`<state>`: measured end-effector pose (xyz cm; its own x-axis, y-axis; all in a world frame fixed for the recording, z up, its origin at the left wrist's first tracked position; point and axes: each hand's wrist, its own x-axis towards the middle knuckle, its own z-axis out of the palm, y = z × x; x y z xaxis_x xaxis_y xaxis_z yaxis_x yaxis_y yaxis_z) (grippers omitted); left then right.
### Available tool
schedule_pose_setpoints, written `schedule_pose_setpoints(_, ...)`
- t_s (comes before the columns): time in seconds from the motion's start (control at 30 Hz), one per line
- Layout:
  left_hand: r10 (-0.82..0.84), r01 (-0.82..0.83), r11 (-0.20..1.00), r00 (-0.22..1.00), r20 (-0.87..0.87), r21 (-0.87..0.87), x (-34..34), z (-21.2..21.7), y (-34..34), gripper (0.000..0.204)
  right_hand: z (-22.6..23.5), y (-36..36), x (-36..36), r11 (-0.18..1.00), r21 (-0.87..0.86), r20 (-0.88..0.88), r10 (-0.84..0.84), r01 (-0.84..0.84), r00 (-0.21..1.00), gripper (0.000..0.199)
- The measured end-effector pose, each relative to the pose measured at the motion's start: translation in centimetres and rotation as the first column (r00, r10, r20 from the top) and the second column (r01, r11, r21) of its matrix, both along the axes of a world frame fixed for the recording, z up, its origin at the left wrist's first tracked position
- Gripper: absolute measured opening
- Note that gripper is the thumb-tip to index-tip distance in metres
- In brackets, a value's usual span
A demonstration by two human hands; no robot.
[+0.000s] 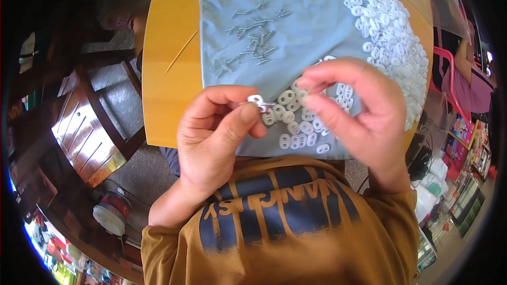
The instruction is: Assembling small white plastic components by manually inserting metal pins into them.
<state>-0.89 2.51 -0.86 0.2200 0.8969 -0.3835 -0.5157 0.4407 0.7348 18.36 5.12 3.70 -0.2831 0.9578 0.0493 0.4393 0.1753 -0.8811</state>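
My left hand (214,126) pinches a small white two-hole plastic cord lock (256,101) between thumb and fingers. A thin metal spring (268,105) sticks out from its right side. To the right, my right hand (359,108) hovers over the cloth, slightly blurred. Its thumb and forefinger are apart, with nothing I can make out between them. Below and between both hands lies a loose group of white cord locks (306,127), partly hidden by the right hand. Farther off, a scatter of small metal springs (260,42) rests on the cloth.
A grey-blue cloth (317,5) covers much of the yellow table (171,95). A large heap of white plastic pieces (388,26) fills its right side. One thin wooden stick (181,51) lies at the left. A wooden chair (87,126) stands left of the table.
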Motion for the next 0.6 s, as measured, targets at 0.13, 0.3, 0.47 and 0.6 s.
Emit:
schedule_pose_setpoints(0.13,0.009,-0.007,0.999,0.997,0.071,-0.031,0.0,0.1,0.3,0.015,-0.4,0.1,2.6,0.990,-0.025,0.117,-0.136,0.140,0.984,0.017)
schedule_pose_setpoints(0.3,-0.029,0.039,0.997,0.989,0.142,-0.070,0.5,0.2,0.5,0.013,-2.3,0.4,4.3,0.993,0.115,0.290,-0.064,0.032,0.955,0.020)
schedule_pose_setpoints(0.47,-0.035,0.056,0.989,0.988,0.152,-0.134,0.6,0.4,0.5,0.013,-2.8,0.8,4.0,0.955,0.231,0.470,0.056,-0.185,0.881,0.021)
schedule_pose_setpoints(0.6,-0.042,0.062,0.989,0.988,0.150,-0.133,0.6,0.6,0.4,0.013,-2.6,1.3,4.2,0.913,0.265,0.586,0.104,-0.311,0.804,0.021)
